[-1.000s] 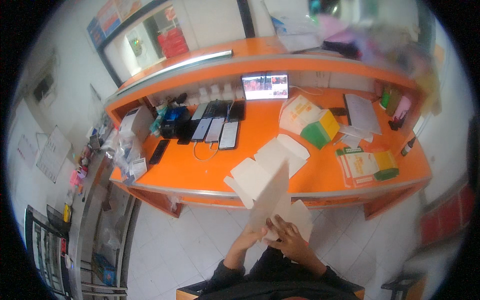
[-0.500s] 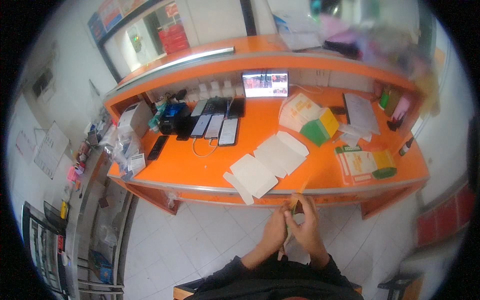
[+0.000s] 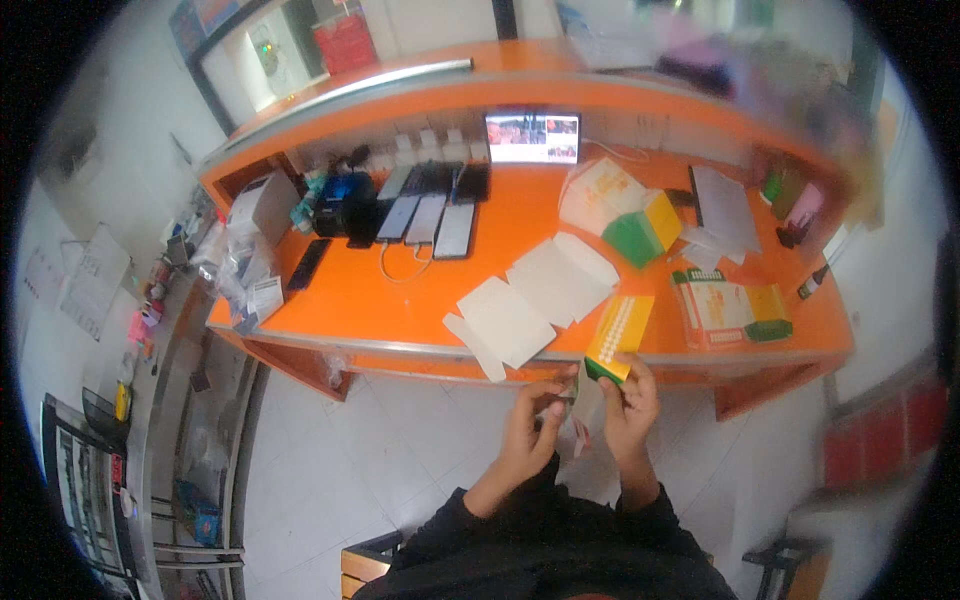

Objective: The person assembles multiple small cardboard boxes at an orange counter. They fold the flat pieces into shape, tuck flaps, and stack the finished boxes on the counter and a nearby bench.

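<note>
In front of the desk's near edge I hold a partly folded cardboard carton [image 3: 624, 325] with a yellow panel, a row of white marks and green edges. My right hand [image 3: 629, 412] grips it by its lower right side, the thumb pressed on the green edge. My left hand [image 3: 533, 418] pinches the carton's left part between thumb and fingers; that part is seen edge-on and partly hidden. Beyond the carton, an unfolded carton blank [image 3: 505, 320] lies pale side up on the orange desk [image 3: 375, 315], overhanging the near edge. Another flattened yellow, white and green carton [image 3: 725, 312] lies to the right.
A stack of flattened cartons [image 3: 605, 200] lies further back. Several phones [image 3: 455, 230] with a cable lie left of centre, near a lit screen [image 3: 532, 138]. A white printer [image 3: 262, 207] and a plastic bag [image 3: 245, 280] sit at the left end, papers [image 3: 725, 210] at the right.
My hands have moved apart, and the carton between them now shows its yellow panel spread up over the desk edge. The view has shifted slightly.
</note>
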The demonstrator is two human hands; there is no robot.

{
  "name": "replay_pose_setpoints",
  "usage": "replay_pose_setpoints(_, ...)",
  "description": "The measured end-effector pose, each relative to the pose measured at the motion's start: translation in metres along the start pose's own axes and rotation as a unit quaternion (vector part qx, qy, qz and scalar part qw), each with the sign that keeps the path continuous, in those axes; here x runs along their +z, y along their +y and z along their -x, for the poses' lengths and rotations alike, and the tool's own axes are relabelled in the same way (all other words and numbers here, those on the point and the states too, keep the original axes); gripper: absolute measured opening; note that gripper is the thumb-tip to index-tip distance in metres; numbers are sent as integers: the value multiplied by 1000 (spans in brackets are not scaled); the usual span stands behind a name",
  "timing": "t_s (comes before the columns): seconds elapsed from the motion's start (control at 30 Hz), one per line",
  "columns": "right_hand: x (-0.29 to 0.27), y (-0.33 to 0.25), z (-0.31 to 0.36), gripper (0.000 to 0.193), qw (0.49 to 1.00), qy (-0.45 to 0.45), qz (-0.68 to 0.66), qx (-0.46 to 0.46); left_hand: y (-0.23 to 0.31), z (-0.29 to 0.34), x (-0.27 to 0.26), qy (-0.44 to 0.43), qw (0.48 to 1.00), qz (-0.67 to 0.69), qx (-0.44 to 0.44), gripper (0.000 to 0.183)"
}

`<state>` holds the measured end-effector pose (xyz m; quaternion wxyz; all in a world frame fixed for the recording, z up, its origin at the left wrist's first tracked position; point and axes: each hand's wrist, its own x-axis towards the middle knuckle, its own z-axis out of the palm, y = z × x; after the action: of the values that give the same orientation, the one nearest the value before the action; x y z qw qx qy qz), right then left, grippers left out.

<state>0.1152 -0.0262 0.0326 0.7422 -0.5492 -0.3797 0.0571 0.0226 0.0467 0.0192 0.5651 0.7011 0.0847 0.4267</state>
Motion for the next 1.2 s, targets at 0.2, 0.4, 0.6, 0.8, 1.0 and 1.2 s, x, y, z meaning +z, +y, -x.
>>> replay_pose_setpoints(0.2, -5, -11, 0, 32, 993, -71, 95, -8, 14, -10, -6, 19, 991, -112, 70, 21)
replay_pose_setpoints(0.4, -4, -15, 0, 28, 991, -98, 92, -9, 20, -15, -11, 43, 990, -111, 73, 20)
replay_pose_setpoints(0.6, -3, -14, -8, 29, 971, -122, 188, -85, 22, -19, -10, 78, 976, -179, 96, 12)
replay_pose_setpoints(0.8, -5, -10, -4, 23, 995, -85, 60, 8, 38, -22, -14, 3, 935, -305, 182, 18)
replay_pose_setpoints(1.0, -9, -5, -2, 24, 996, -62, 59, 2, 55, -9, -1, -156, 898, -388, 139, 32)
replay_pose_setpoints(1.2, -10, -4, 28, 43, 969, -240, -40, 47, 19, -2, -18, -59, 977, -181, 93, 47)
